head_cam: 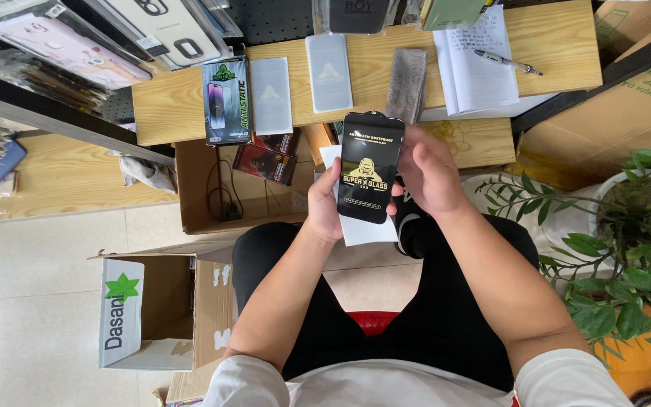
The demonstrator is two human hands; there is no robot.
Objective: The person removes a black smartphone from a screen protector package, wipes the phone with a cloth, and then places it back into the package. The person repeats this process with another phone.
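Above lap, black screen protector [370, 167] grasped by left hand [326, 205] and right hand [429, 175], white sleeve [362, 228] behind, wooden desk [551, 45] beyond.

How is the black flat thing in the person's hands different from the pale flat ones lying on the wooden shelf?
The black glossy screen protector is dark with gold print; the two pale grey flat sleeves are whitish with a faint mark. The black one is held up by the left hand and right hand; the pale ones lie on the wooden shelf. All are slim rectangles.
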